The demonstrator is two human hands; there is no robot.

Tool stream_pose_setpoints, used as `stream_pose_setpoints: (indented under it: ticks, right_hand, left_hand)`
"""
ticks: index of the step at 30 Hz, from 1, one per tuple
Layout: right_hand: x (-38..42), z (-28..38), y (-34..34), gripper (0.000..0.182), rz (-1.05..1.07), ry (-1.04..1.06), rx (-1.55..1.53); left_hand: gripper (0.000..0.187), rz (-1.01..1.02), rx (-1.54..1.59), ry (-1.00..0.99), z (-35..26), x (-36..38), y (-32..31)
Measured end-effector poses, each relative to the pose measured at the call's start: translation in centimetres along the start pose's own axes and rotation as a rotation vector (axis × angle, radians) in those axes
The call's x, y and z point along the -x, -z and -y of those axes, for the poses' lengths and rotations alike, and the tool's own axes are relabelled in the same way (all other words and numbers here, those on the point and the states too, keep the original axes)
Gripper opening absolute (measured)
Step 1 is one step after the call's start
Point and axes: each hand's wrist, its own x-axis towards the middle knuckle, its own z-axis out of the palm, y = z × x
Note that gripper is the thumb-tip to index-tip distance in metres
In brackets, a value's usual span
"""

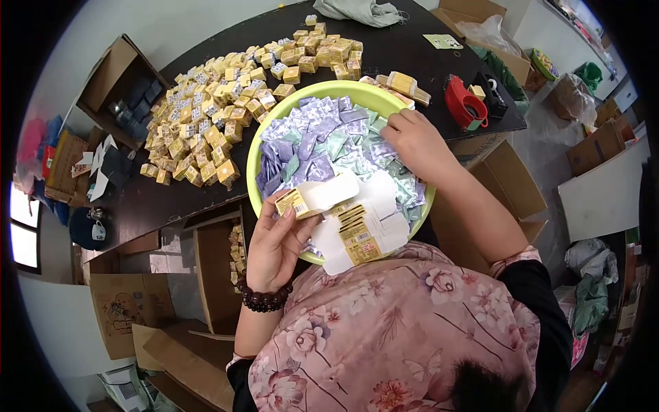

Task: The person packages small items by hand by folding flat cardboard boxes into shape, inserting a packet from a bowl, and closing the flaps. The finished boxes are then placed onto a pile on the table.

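Observation:
My left hand (276, 242) pinches a small yellow-and-white carton (294, 202) above the near left side of a lime-green basin (253, 154). The carton's long white flap points right. Purple sachets (317, 130) fill much of the basin, with pale green sachets (334, 145) among them toward the right. Over the near rim lies a stack of flat, unfolded cartons (364, 242), white with yellow printed panels. My right hand (420, 143) reaches into the basin's right side, fingers curled down at the sachets. Whatever its fingertips hold is hidden.
Many small yellow boxes (206, 123) are heaped on the dark table (171, 206), behind and left of the basin. A red tape dispenser (464, 103) stands at the right, near a banded yellow bundle (405, 84). Open cardboard boxes (511, 178) surround the table.

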Motion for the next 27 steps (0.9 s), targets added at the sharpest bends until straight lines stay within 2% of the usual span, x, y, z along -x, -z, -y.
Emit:
stream_pose_setpoints:
  ticks: [2,4,5,6,8,10,14,16,17,18,20,22,23,26,27]
  right_hand:
    - [1.0,2.2,2.4,0.018,-0.327,-0.217,-0.462]
    - [1.3,5.7,4.3,0.015,-0.573,-0.283,-0.967]
    - [1.4,7.2,4.6,0.013,-0.583,-0.306,-1.03]
    - [1.4,8.0,4.6,0.013,-0.588,-0.31,-1.029]
    - [1.3,9.0,4.1,0.014,-0.515,-0.153,-0.733]
    - [1.2,9.5,2.8,0.015,-0.55,-0.14,-0.746]
    - [1.3,9.9,2.5,0.02,-0.425,-0.067,-0.802]
    - [1.4,9.9,2.9,0.023,-0.401,-0.063,-0.807]
    - [1.4,10.0,3.3,0.025,-0.472,-0.065,-0.806]
    - [1.5,10.0,3.5,0.027,-0.542,-0.065,-0.806]
    - [1.9,9.5,3.3,0.028,-0.54,-0.001,-0.74]
    - [2.1,9.4,3.0,0.029,-0.538,0.062,-0.676]
    - [2.1,9.4,2.8,0.029,-0.545,0.113,-0.64]
    - [2.2,9.8,2.8,0.025,-0.531,0.22,-0.613]
    - [2.3,10.0,2.9,0.022,-0.507,0.267,-0.618]
  left_hand:
    - [0.031,-0.029,-0.076,-0.046,0.3,-0.1,-0.3]
    - [0.032,-0.036,-0.101,-0.069,1.0,-0.4,-0.8]
    - [0.033,-0.046,-0.127,-0.094,1.4,-0.4,-1.1]
    - [0.034,-0.025,-0.114,-0.105,1.6,-0.3,-1.5]
    - [0.034,0.01,-0.144,-0.145,2.1,-0.2,-1.2]
    - [0.036,0.028,-0.205,-0.22,2.1,-0.1,-1.2]
    - [0.037,0.054,-0.214,-0.238,2.5,0.1,-0.8]
    - [0.031,0.02,-0.063,-0.214,2.7,0.0,-1.5]
    - [0.031,0.02,-0.059,-0.213,2.7,-0.1,-1.7]
    - [0.03,0.013,-0.006,-0.195,2.8,-0.1,-1.8]
    - [0.029,0.005,0.049,-0.178,2.7,-0.1,-1.8]
    - [0.027,0.168,0.14,0.058,2.2,0.0,-1.4]
    - [0.025,0.301,0.143,0.075,2.4,-0.2,-0.2]
    - [0.031,0.266,0.116,0.084,2.6,0.6,-0.9]
    - [0.04,0.246,0.106,0.11,2.3,1.0,-1.6]
